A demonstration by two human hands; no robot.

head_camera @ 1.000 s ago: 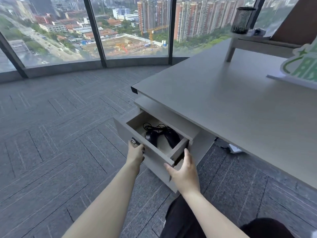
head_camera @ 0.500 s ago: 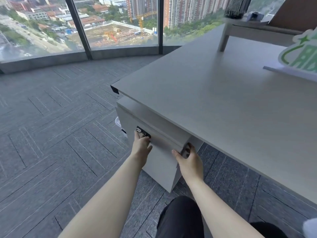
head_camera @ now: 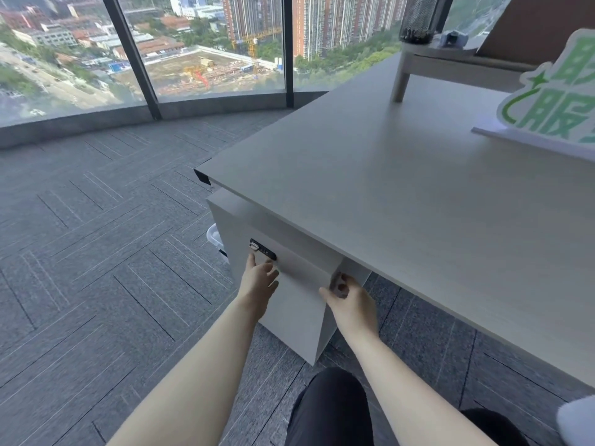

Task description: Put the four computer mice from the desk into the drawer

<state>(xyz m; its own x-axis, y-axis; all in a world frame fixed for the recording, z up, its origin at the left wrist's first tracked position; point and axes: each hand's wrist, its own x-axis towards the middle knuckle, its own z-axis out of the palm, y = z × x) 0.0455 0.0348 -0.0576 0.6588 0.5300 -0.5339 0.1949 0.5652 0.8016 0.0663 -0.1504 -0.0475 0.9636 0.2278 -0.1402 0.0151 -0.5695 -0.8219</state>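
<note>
The drawer [head_camera: 299,268] is sitting flush in the pedestal cabinet [head_camera: 289,320] under the near left corner of the worktop [head_camera: 402,194]; its front is closed, and no mice are showing anywhere in view. A small black lock [head_camera: 262,249] is sitting at the upper left of the drawer front.

The left hand [head_camera: 259,283] is resting against the drawer front just below the lock, its fingers [head_camera: 270,268] loosely spread and lying flat on the panel, gripping nothing. The right hand [head_camera: 349,299] is sitting at the right edge of the drawer front, fingers curled around that edge with the thumb pointing left across the panel; whether they are truly clamping the edge or only touching it cannot be told.

The worktop surface near the front edge is lying bare. Toward its far right corner a light-coloured riser shelf [head_camera: 450,64] is standing on a slanted leg, carrying a dark mesh cup [head_camera: 418,19]. At the right edge a white-and-green cut-out sign [head_camera: 553,101] is standing on a flat base.

A clear plastic bin [head_camera: 215,241] is partly showing on the floor behind the left side of the cabinet. Grey carpet tiles [head_camera: 112,252] are covering the floor up to the window wall [head_camera: 209,43]. The person's dark-trousered knee [head_camera: 328,410] is showing at the bottom edge.
</note>
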